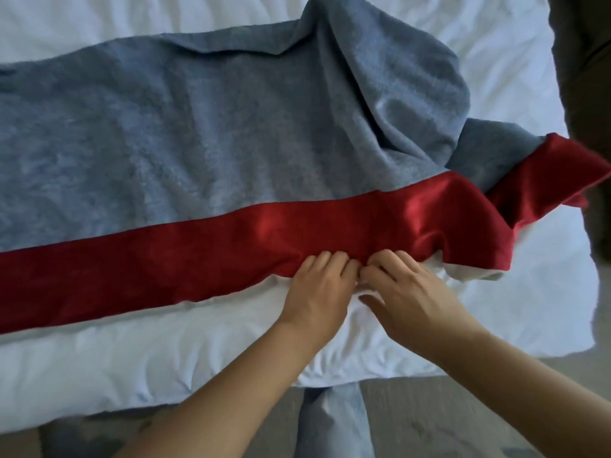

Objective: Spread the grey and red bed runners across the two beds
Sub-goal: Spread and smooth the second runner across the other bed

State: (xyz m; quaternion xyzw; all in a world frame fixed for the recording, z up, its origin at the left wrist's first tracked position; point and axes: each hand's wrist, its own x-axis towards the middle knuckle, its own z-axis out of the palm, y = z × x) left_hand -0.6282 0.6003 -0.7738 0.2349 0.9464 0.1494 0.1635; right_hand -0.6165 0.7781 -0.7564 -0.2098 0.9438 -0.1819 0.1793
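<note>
Left hand and right hand sit side by side, nearly touching, at the near edge of the red bed runner. Fingers of both hands are curled over that red hem; they appear to pinch it, though the fingertips are hidden in the fold, so a firm hold cannot be confirmed. The red runner extends flat away to the left of the left hand and rises crumpled to the right of the right hand, toward the bed's corner. Just beyond the knuckles of both hands lies the grey bed runner, touching the red one along its far edge and bunched into folds beyond the right hand. White bedding lies under both wrists.
</note>
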